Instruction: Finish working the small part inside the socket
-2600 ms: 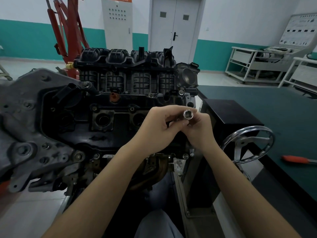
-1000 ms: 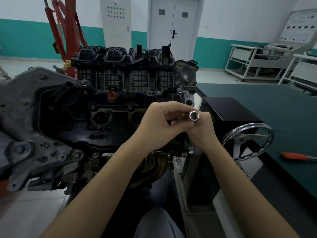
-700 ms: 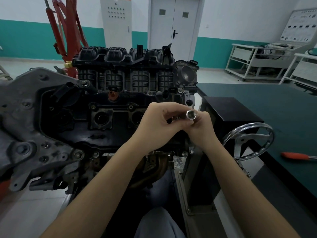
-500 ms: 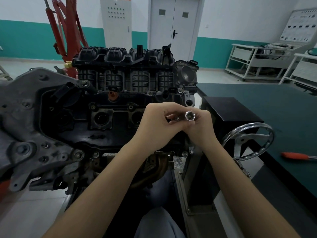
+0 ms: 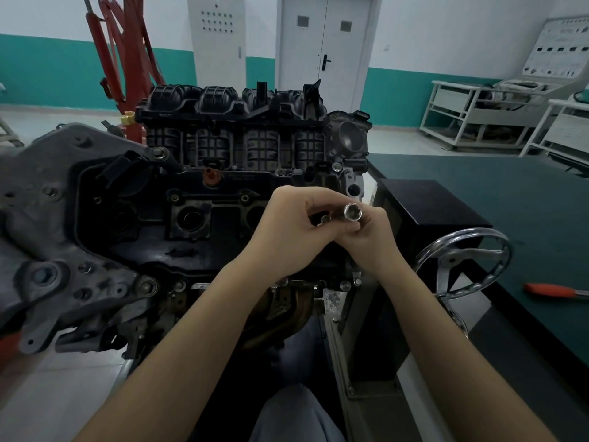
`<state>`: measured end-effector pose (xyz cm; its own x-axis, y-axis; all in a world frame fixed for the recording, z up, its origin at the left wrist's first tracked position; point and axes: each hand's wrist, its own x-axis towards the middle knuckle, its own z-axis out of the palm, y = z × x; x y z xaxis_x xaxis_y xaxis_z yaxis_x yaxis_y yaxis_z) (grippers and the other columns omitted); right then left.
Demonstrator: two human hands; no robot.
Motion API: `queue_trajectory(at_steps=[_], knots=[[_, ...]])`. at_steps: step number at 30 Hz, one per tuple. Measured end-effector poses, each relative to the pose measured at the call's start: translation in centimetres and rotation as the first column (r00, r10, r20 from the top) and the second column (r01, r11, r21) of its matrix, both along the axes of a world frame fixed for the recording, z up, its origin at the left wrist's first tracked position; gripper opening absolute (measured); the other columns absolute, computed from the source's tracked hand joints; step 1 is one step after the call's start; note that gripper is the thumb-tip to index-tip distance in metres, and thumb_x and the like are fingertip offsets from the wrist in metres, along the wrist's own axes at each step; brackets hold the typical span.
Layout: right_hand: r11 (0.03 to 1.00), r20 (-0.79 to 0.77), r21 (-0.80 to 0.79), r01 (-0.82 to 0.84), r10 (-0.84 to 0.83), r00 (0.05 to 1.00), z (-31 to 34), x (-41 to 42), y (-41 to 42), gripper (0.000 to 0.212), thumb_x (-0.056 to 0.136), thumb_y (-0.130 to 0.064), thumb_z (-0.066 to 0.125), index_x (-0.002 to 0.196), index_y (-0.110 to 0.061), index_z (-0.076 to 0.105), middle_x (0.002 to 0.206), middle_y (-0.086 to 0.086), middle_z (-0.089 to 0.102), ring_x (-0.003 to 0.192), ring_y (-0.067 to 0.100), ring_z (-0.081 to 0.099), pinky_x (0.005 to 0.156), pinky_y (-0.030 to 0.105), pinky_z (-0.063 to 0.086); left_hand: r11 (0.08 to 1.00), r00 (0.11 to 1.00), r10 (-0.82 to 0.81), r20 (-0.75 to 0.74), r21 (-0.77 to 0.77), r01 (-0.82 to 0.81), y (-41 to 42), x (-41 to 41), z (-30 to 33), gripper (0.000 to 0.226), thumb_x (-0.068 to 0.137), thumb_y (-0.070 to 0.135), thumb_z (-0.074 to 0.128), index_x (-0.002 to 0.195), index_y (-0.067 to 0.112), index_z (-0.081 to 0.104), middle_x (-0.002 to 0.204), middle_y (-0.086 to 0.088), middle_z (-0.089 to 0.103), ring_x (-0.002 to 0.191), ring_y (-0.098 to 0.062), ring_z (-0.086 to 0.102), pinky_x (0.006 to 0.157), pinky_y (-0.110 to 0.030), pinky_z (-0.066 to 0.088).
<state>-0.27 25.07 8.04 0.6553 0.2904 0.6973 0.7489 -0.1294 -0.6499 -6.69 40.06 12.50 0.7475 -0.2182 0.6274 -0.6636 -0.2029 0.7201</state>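
Workshop room: white walls with a teal band, grey double door (image 5: 323, 49) at the back, red hoist (image 5: 127, 59) to the left, white frame trolleys (image 5: 478, 119) to the right. Dark green surface (image 5: 510, 199) on the right, carrying a red-handled tool (image 5: 553, 290) near its edge and a black box (image 5: 427, 202) close to the stand's chrome handwheel (image 5: 463, 264). Centre and left, an engine (image 5: 197, 218) on a stand, black ribbed intake manifold (image 5: 232, 122) on top, grey cast cover (image 5: 41, 218) at the left end.

Both hands brought together in front of the engine, touching each other. Left hand (image 5: 287, 237) curled, fingers and thumb closed round the near end of a chrome socket (image 5: 352, 213) and the short shaft behind it. Right hand (image 5: 371, 237) just beside, fingers wrapped under and pinching the same socket from the right. Socket held in the air between the fingertips, open toothed end turned up toward the camera, above the engine's right end and left of the black box. Shaft end mostly hidden by the left fingers. Grey trouser leg (image 5: 293, 416) at the bottom edge.
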Motion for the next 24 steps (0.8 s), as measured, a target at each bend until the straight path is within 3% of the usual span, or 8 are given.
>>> queue_trajectory(at_steps=[3, 5, 9, 13, 17, 21, 24], knots=[[1.0, -0.014, -0.025, 0.004, -0.004, 1.0, 0.2, -0.17, 0.16, 0.035, 0.078, 0.003, 0.066, 0.104, -0.021, 0.061, 0.084, -0.03, 0.068, 0.084, -0.008, 0.065, 0.072, 0.009, 0.047, 0.994, 0.993, -0.111, -0.047, -0.029, 0.11, 0.35, 0.11, -0.1, 0.03, 0.081, -0.01, 0.069, 0.107, 0.005, 0.07, 0.101, -0.013, 0.073, 0.101, -0.021, 0.07, 0.096, -0.04, 0.053], [0.999, -0.019, -0.025, 0.029, -0.029, 0.999, 0.44, -0.13, 0.29, 0.032, 0.076, 0.002, 0.071, 0.098, -0.021, 0.066, 0.078, -0.026, 0.069, 0.079, -0.006, 0.066, 0.07, 0.01, 0.048, 0.991, 0.99, -0.132, -0.052, -0.027, 0.131, 0.38, 0.06, -0.15, 0.032, 0.08, -0.011, 0.069, 0.108, 0.006, 0.069, 0.103, -0.014, 0.072, 0.102, -0.022, 0.069, 0.096, -0.039, 0.053], [1.0, 0.026, -0.028, 0.014, -0.014, 1.0, 0.51, 0.04, 0.35, 0.026, 0.074, 0.004, 0.074, 0.093, -0.012, 0.071, 0.087, -0.005, 0.072, 0.084, 0.006, 0.069, 0.077, 0.018, 0.051, 0.999, 0.999, 0.04, 0.009, -0.018, -0.04, 0.03, 0.09, -0.36, 0.026, 0.072, 0.0, 0.081, 0.093, 0.012, 0.074, 0.09, -0.001, 0.074, 0.088, -0.01, 0.071, 0.085, -0.028, 0.056], [0.999, 0.017, -0.024, -0.028, 0.029, 0.999, 0.42, -0.19, 0.21, 0.035, 0.078, 0.003, 0.067, 0.106, -0.018, 0.062, 0.093, -0.023, 0.069, 0.09, -0.004, 0.066, 0.078, 0.013, 0.048, 1.0, 0.999, 0.019, 0.027, -0.007, -0.019, 0.09, 0.15, -0.48, 0.024, 0.079, -0.004, 0.073, 0.1, 0.008, 0.074, 0.094, -0.002, 0.074, 0.094, -0.01, 0.07, 0.09, -0.032, 0.055], [0.998, 0.008, -0.056, -0.005, 0.006, 1.0, 0.63, -0.16, 0.46, 0.041, 0.076, 0.009, 0.071, 0.104, -0.02, 0.062, 0.086, -0.032, 0.067, 0.085, -0.009, 0.064, 0.074, 0.008, 0.047, 0.998, 0.999, -0.054, 0.007, 0.011, 0.054, 0.36, 0.13, -0.44, 0.026, 0.083, -0.008, 0.068, 0.106, 0.002, 0.07, 0.102, -0.011, 0.072, 0.101, -0.019, 0.069, 0.094, -0.041, 0.054], [0.999, 0.027, -0.051, 0.003, -0.001, 1.0, 0.64, 0.03, 0.36, 0.027, 0.075, 0.004, 0.074, 0.098, -0.01, 0.07, 0.09, -0.014, 0.07, 0.087, 0.0, 0.068, 0.076, 0.013, 0.049, 0.999, 0.998, 0.042, 0.041, -0.011, -0.042, 0.16, 0.11, -0.34, 0.026, 0.072, 0.002, 0.082, 0.093, 0.013, 0.073, 0.09, -0.001, 0.074, 0.089, -0.01, 0.07, 0.085, -0.029, 0.056], [0.999, 0.024, -0.042, 0.001, 0.0, 1.0, 0.38, -0.05, 0.08, 0.038, 0.077, 0.012, 0.069, 0.109, -0.008, 0.063, 0.094, -0.012, 0.066, 0.09, -0.008, 0.064, 0.077, 0.01, 0.047, 0.999, 0.999, 0.034, 0.042, -0.012, -0.034, 0.08, 0.23, -0.48, 0.026, 0.075, 0.0, 0.078, 0.097, 0.014, 0.074, 0.092, 0.001, 0.074, 0.09, -0.009, 0.07, 0.087, -0.029, 0.056]])
